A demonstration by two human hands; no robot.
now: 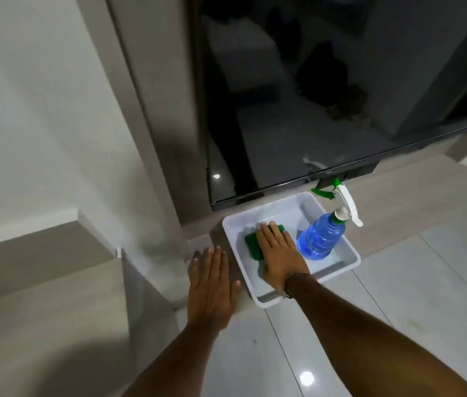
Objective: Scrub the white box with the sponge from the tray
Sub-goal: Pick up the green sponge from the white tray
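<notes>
A green sponge (252,245) lies in a white plastic tray (340,271) on a low pale ledge. My right hand (279,253) rests flat on top of the sponge with fingers stretched forward and covers most of it; the thumb is hidden, and only the sponge's left edge and far corner show. My left hand (211,282) lies palm down on the ledge just left of the tray, fingers slightly spread, holding nothing. I cannot tell which white object is the box.
A blue spray bottle (321,239) with a white and green trigger stands in the tray's right half, close to my right hand. A large dark glossy screen (312,96) overhangs the tray's far side. A white ledge (97,222) sits at left; glossy floor tiles lie below.
</notes>
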